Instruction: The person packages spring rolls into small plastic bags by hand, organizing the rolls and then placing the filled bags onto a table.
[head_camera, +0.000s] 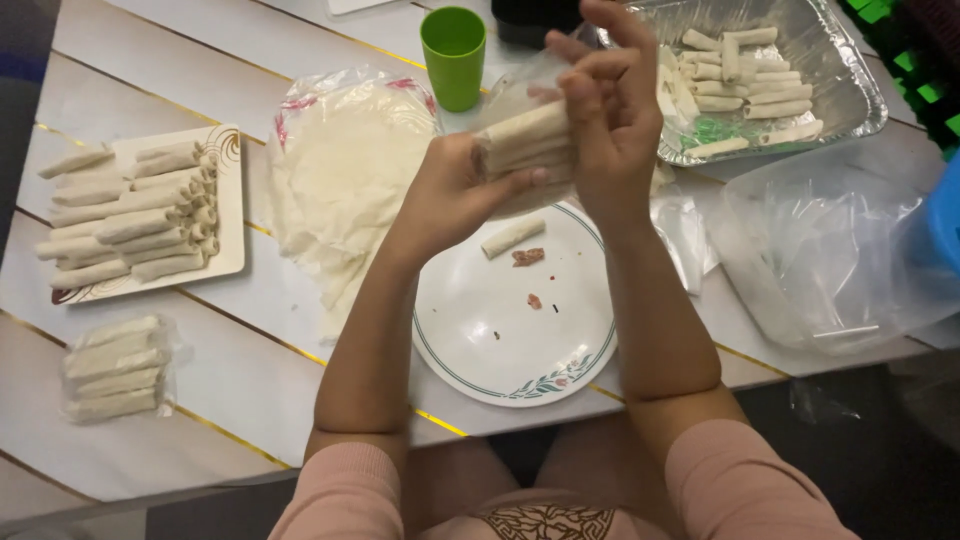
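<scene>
Spanning whole scene, white tabletop (250, 300); round plate (480, 340) below hands; bundle of rolls (525, 140) in clear bag (510, 95), long axis roughly left-right, held above plate; left hand (450, 190) closed under bundle, right hand (610, 120) clasping bag top; lone roll (512, 237) on plate

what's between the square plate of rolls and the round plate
In the head view, a stack of thin white wrappers on clear plastic lies between the square plate and the round plate.

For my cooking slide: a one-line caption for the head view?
Both hands, left hand and right hand, hold a clear bag of rolls above a round plate.
</scene>
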